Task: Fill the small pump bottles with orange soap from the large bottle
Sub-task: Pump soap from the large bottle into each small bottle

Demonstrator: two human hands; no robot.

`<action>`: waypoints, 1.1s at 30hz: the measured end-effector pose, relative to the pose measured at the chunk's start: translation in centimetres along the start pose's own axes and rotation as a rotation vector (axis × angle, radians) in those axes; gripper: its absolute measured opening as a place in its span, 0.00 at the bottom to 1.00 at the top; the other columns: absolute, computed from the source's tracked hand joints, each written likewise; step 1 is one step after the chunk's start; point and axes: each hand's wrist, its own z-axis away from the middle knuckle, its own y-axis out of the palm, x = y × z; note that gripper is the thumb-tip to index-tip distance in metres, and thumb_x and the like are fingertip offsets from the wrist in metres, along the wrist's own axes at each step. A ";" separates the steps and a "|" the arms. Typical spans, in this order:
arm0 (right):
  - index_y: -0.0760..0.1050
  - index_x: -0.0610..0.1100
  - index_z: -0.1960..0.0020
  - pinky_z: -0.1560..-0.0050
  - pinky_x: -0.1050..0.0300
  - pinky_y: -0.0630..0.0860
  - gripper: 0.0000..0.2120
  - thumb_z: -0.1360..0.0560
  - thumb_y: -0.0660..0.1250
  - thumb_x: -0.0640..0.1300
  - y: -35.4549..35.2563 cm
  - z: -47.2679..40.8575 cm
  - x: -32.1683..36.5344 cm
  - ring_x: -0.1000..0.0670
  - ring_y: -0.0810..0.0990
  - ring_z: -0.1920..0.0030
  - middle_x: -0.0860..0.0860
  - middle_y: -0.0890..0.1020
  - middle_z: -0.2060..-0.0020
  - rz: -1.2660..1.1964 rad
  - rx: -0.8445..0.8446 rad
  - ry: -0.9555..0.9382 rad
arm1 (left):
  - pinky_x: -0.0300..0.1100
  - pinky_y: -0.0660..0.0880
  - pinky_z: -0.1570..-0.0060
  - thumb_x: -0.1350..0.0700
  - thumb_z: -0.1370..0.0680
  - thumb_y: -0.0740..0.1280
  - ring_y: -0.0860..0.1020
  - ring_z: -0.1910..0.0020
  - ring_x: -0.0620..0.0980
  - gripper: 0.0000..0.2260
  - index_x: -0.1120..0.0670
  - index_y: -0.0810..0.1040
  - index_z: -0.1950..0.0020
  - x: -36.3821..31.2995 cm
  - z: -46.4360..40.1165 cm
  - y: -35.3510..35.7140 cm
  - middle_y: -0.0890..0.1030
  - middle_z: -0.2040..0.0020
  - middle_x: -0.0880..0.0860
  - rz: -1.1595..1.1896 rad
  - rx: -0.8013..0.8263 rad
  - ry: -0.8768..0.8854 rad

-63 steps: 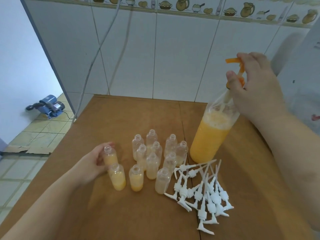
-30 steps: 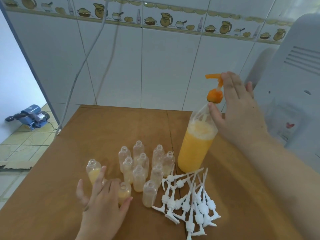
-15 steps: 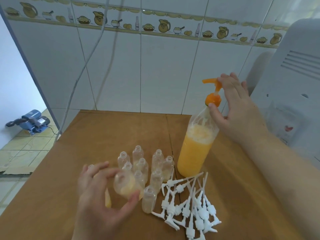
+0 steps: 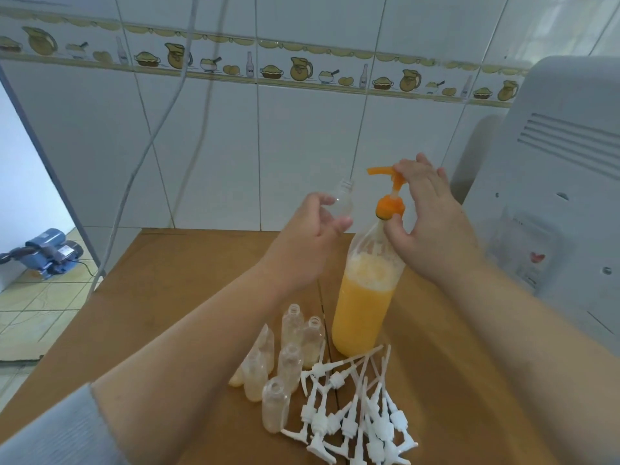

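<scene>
Head view, large bottle (image 4: 364,317) half-full, foamy orange soap

My fingers (image 4: 339,224) hold a small bottle (image 4: 343,203) of clear smooth plastic. The large bottle (image 4: 365,303) is translucent plastic, the pump heads (image 4: 355,414) glossy white plastic, the tabletop (image 4: 174,297) matt brown board, the wall tiles (image 4: 302,146) glossy.

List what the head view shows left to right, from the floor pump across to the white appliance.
Blue pump → hanging cable → left hand → orange pump head → right hand → white appliance.
</scene>
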 end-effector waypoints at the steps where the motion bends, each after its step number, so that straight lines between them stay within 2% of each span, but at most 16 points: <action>1: 0.65 0.42 0.31 0.25 0.52 0.48 0.24 0.27 0.64 0.38 0.0 0.0 0.0 0.47 0.58 0.25 0.47 0.71 0.33 -0.008 -0.001 -0.001 | 0.31 0.68 0.59 0.50 0.19 0.59 0.71 0.59 0.39 0.19 0.54 0.62 0.30 0.1 -0.3 0.3 0.71 0.56 0.46 -0.024 0.025 -0.004; 3: 0.65 0.43 0.32 0.25 0.52 0.48 0.24 0.27 0.63 0.38 -0.1 -0.1 -0.1 0.47 0.59 0.26 0.48 0.72 0.34 -0.019 -0.007 -0.009 | 0.32 0.67 0.57 0.51 0.18 0.58 0.71 0.57 0.39 0.21 0.55 0.59 0.27 0.1 -0.6 0.7 0.71 0.54 0.46 -0.086 0.051 0.014; 8: 0.65 0.42 0.29 0.24 0.48 0.50 0.27 0.28 0.63 0.35 0.4 0.1 -0.2 0.47 0.60 0.26 0.47 0.71 0.32 -0.024 -0.022 -0.019 | 0.31 0.65 0.55 0.51 0.19 0.60 0.71 0.53 0.39 0.21 0.53 0.61 0.27 -0.3 -1.6 0.8 0.72 0.49 0.47 -0.125 0.004 0.063; 12: 0.65 0.41 0.30 0.24 0.49 0.49 0.29 0.30 0.60 0.32 0.8 0.2 0.0 0.47 0.59 0.26 0.47 0.71 0.32 -0.074 -0.051 0.017 | 0.36 0.65 0.51 0.51 0.20 0.61 0.70 0.52 0.41 0.21 0.53 0.62 0.28 -0.3 -2.0 0.4 0.72 0.47 0.48 -0.153 -0.006 0.085; 16: 0.65 0.41 0.30 0.24 0.51 0.48 0.30 0.31 0.60 0.31 1.0 0.2 0.0 0.48 0.59 0.26 0.46 0.71 0.32 -0.087 -0.060 0.038 | 0.36 0.65 0.49 0.51 0.20 0.62 0.71 0.48 0.44 0.21 0.51 0.64 0.28 -0.1 -2.3 0.1 0.72 0.45 0.48 -0.189 -0.034 0.112; 22: 0.65 0.43 0.30 0.24 0.50 0.49 0.29 0.30 0.61 0.31 1.1 0.3 0.1 0.50 0.59 0.26 0.48 0.71 0.32 -0.093 -0.068 0.053 | 0.28 0.64 0.52 0.52 0.21 0.64 0.70 0.47 0.41 0.21 0.49 0.65 0.29 0.2 -2.5 -0.4 0.73 0.44 0.45 -0.209 -0.049 0.162; 33: 0.65 0.43 0.31 0.24 0.49 0.49 0.31 0.33 0.60 0.29 1.9 1.1 0.4 0.48 0.59 0.26 0.48 0.71 0.34 -0.121 -0.126 0.091 | 0.37 0.68 0.47 0.52 0.21 0.64 0.72 0.48 0.44 0.19 0.49 0.67 0.31 -0.1 -2.7 -0.5 0.73 0.45 0.44 -0.276 0.014 0.212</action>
